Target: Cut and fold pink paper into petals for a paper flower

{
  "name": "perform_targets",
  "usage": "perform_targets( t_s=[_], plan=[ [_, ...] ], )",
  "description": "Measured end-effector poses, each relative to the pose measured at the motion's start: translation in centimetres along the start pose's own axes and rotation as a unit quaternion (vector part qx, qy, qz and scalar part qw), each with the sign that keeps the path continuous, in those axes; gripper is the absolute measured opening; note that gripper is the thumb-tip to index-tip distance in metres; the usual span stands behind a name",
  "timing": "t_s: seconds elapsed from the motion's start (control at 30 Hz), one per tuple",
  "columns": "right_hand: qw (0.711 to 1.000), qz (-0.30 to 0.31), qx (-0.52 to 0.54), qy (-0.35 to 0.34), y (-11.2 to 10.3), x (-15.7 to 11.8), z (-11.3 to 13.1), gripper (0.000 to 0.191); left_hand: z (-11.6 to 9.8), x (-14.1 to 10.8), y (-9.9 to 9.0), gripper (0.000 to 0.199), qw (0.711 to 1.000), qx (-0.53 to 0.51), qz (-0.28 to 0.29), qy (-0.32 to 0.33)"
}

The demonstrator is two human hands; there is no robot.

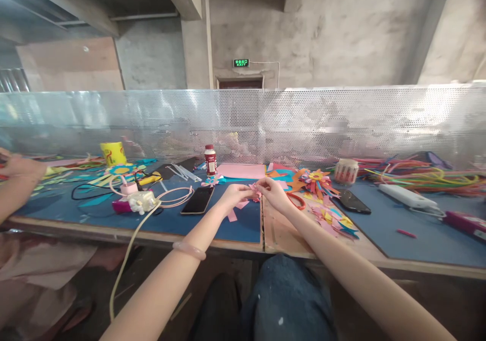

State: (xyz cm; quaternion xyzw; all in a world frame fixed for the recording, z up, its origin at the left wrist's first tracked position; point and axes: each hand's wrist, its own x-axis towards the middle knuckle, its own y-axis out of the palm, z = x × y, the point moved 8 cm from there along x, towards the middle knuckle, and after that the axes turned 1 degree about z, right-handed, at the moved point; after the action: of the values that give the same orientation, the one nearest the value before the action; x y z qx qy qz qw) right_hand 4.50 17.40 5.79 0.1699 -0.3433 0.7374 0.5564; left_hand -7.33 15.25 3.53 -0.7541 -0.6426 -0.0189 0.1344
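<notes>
Both hands meet over the middle of the table, pinching one small piece of pink paper [255, 193] between them. My left hand [236, 195] is closed on its left side, and my right hand [272, 192] is closed on it from the right. The paper's exact shape is partly hidden by my fingers. Below my left hand, pink paper strips [237, 211] lie on the blue mat. Scissors with orange-red handles [298, 201] lie just beyond my right wrist. To its right is a pile of cut paper pieces [330, 218] in pink, yellow and blue.
A dark phone [198, 200] and a cabled power strip [141, 201] lie to the left. A red bottle [210, 160] stands behind. Paper flowers [316, 180], a clear jar [346, 172], another phone [353, 201] and a white glue gun [408, 196] are rightward. A co-worker's hand [25, 172] works far left.
</notes>
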Motion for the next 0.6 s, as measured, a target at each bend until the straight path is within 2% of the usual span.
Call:
perform_targets(
  t_s=[0.13, 0.3, 0.6],
  plan=[
    [0.999, 0.000, 0.044, 0.015, 0.0, 0.0, -0.4, 0.026, 0.0, 0.2, -0.3, 0.031, 1.000, 0.011, -0.016, 0.003],
    [0.996, 0.039, 0.063, 0.059, 0.4, 0.0, -1.5, 0.033, -0.2, 0.3, -0.1, 0.033, 1.000, 0.017, -0.001, 0.016],
    [0.993, 0.048, 0.068, 0.079, 0.0, 0.1, -1.8, 0.033, -0.4, 0.3, 0.0, 0.030, 0.999, 0.016, -0.006, 0.037]
  ],
)
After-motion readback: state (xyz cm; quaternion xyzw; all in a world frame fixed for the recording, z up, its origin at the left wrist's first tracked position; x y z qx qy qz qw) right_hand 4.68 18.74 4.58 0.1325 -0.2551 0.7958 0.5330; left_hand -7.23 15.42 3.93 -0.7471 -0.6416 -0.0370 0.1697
